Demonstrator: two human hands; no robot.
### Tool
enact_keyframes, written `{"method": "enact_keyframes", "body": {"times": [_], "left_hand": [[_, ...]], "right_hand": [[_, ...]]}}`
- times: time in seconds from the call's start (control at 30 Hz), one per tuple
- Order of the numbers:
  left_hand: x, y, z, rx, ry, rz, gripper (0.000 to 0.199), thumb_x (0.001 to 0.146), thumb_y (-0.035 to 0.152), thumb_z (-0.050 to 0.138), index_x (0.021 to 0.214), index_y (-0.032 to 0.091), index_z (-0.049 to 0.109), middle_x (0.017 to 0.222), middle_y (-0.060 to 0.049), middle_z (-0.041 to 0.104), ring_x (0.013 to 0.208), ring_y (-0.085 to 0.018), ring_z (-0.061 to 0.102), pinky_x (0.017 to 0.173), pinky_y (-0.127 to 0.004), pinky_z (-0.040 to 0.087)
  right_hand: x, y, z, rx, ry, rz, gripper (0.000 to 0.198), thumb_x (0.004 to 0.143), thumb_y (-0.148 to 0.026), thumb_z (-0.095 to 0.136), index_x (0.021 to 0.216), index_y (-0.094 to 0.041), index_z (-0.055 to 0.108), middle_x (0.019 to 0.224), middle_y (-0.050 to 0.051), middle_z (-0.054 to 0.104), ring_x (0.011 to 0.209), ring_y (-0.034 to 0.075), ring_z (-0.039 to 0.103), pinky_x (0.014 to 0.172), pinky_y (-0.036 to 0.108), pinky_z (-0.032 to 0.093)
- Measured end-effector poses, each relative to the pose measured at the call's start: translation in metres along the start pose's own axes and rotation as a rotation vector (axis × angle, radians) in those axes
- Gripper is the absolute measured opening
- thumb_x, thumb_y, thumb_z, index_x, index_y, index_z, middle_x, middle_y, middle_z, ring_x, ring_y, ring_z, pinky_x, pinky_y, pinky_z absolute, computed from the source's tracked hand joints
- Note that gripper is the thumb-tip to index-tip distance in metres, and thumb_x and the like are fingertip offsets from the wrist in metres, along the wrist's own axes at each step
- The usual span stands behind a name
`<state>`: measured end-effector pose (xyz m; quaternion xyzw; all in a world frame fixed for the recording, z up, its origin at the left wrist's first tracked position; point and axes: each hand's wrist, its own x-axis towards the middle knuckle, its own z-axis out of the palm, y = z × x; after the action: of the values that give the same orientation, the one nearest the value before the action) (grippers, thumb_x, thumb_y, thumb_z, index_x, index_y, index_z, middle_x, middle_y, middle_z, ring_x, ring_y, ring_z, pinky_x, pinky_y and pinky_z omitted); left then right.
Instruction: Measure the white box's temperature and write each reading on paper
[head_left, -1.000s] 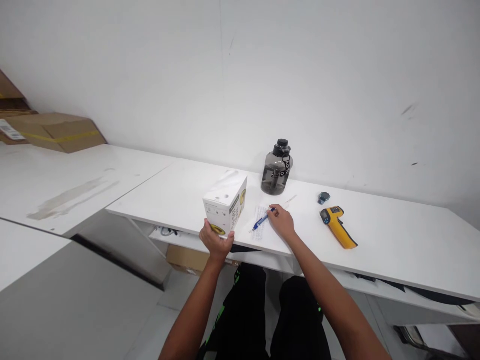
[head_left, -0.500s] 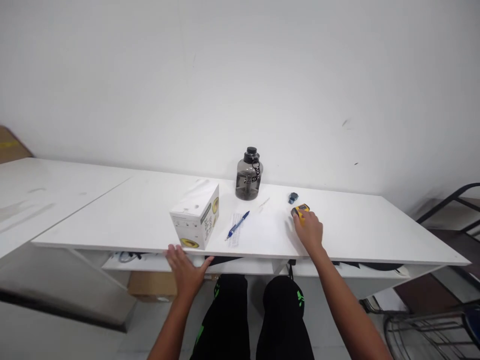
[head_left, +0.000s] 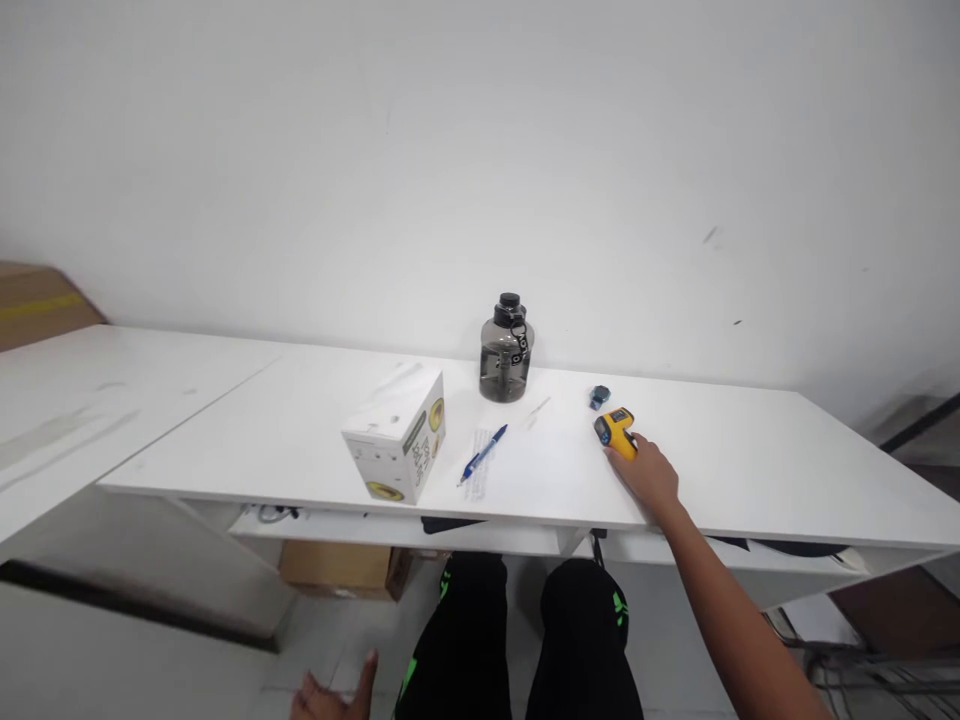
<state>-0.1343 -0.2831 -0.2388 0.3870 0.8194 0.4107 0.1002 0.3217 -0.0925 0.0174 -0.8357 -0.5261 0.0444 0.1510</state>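
Observation:
My right hand [head_left: 646,475] is closed round the handle of a yellow and black infrared thermometer [head_left: 618,430] at the right part of the white table. A small dark blue watch-like item [head_left: 599,397] lies just beyond it. Low at the bottom edge, my left hand [head_left: 334,697] is partly in view, off the table, empty with thumb and fingers apart. A white box [head_left: 394,435] with avocado pictures stands near the table's front edge. Right of the box, a blue pen [head_left: 483,455] rests on a printed sheet of paper [head_left: 517,470].
Against the wall stands a large grey see-through bottle [head_left: 505,355] with a black cap. Under the white tabletop [head_left: 300,420] runs a shelf [head_left: 510,537] with dark items. A cardboard box [head_left: 337,568] sits below, and another cardboard box [head_left: 45,305] is at far left.
My left hand has left the table's front edge by the white box and dropped down toward me. My right hand has shifted slightly back, showing more of the infrared thermometer. The view has shifted a little.

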Motion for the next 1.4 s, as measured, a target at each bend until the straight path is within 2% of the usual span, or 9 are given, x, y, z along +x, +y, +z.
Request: {"method": "enact_keyframes", "body": {"times": [0.07,0.27,0.37,0.47,0.67,0.8,0.9,1.0,1.4], "left_hand": [[0.027,0.040,-0.012,0.012,0.109,-0.003,0.115,0.067,0.078,0.050,0.143,-0.005,0.030,0.137,-0.038,0.042,0.133,-0.053,0.035,0.105,-0.069,0.028],[0.078,0.192,-0.059,-0.271,0.284,0.398,0.101,0.068,0.055,0.072,0.149,0.016,0.027,0.148,-0.020,0.036,0.137,-0.035,0.036,0.113,-0.052,0.030],[0.089,0.237,-0.054,-0.375,0.184,0.432,0.104,0.062,0.047,0.080,0.148,0.019,0.028,0.148,-0.019,0.036,0.138,-0.033,0.036,0.112,-0.049,0.035],[0.096,0.262,-0.037,-0.413,0.018,0.280,0.089,0.063,0.044,0.079,0.138,0.019,0.039,0.132,-0.017,0.052,0.123,-0.031,0.052,0.103,-0.048,0.045],[0.085,0.273,-0.046,-0.591,-0.029,0.186,0.071,0.060,0.045,0.080,0.120,0.019,0.051,0.121,-0.014,0.062,0.111,-0.027,0.060,0.095,-0.043,0.050],[0.060,0.262,-0.083,-0.898,-0.276,0.115,0.061,0.064,0.048,0.076,0.114,0.018,0.056,0.110,-0.010,0.068,0.097,-0.026,0.066,0.082,-0.038,0.056],[0.031,0.258,-0.109,-1.081,-0.461,-0.011,0.073,0.058,0.051,0.078,0.119,0.017,0.055,0.102,-0.010,0.071,0.089,-0.029,0.069,0.071,-0.038,0.058],[0.002,0.264,-0.128,-1.163,-0.564,-0.065,0.077,0.056,0.051,0.079,0.121,0.017,0.055,0.096,-0.010,0.072,0.088,-0.032,0.070,0.069,-0.039,0.058],[-0.021,0.273,-0.142,-1.146,-0.599,0.041,0.081,0.056,0.051,0.081,0.125,0.019,0.054,0.101,-0.010,0.073,0.089,-0.031,0.070,0.068,-0.035,0.058]], "right_hand": [[0.000,0.001,0.001,-0.008,-0.005,0.009,0.071,0.088,-0.061,0.045,0.140,-0.014,0.045,0.128,0.018,0.059,0.114,0.033,0.059,0.091,0.042,0.047],[-0.003,0.002,0.003,0.001,0.005,0.004,0.073,0.087,-0.064,0.043,0.140,-0.014,0.045,0.128,0.019,0.057,0.114,0.035,0.059,0.089,0.044,0.048],[-0.001,0.002,0.002,0.019,0.003,0.021,0.072,0.085,-0.064,0.045,0.136,-0.013,0.050,0.127,0.020,0.057,0.111,0.035,0.059,0.089,0.044,0.048],[0.004,0.000,-0.005,0.053,-0.079,0.041,0.065,0.083,-0.062,0.051,0.125,-0.012,0.058,0.120,0.021,0.061,0.109,0.035,0.060,0.087,0.043,0.048],[-0.030,-0.008,-0.041,0.550,-0.114,-0.006,0.051,0.085,-0.053,0.049,0.102,-0.008,0.066,0.092,0.015,0.068,0.080,0.026,0.063,0.066,0.034,0.049],[-0.115,-0.015,-0.062,0.776,0.042,-0.357,0.062,0.082,-0.055,0.056,0.129,-0.016,0.056,0.103,0.009,0.067,0.085,0.023,0.062,0.070,0.034,0.053],[-0.182,-0.015,-0.073,0.775,-0.021,-0.640,0.069,0.079,-0.048,0.063,0.140,-0.019,0.048,0.109,0.011,0.068,0.086,0.024,0.066,0.070,0.032,0.056],[-0.225,-0.010,-0.085,0.796,-0.298,-0.859,0.085,0.080,-0.040,0.064,0.153,-0.018,0.028,0.116,0.014,0.067,0.087,0.022,0.069,0.073,0.028,0.057],[-0.246,-0.007,-0.085,0.798,-0.751,-0.580,0.084,0.074,-0.052,0.066,0.148,-0.021,0.040,0.121,0.016,0.060,0.108,0.030,0.061,0.091,0.040,0.051]]}}
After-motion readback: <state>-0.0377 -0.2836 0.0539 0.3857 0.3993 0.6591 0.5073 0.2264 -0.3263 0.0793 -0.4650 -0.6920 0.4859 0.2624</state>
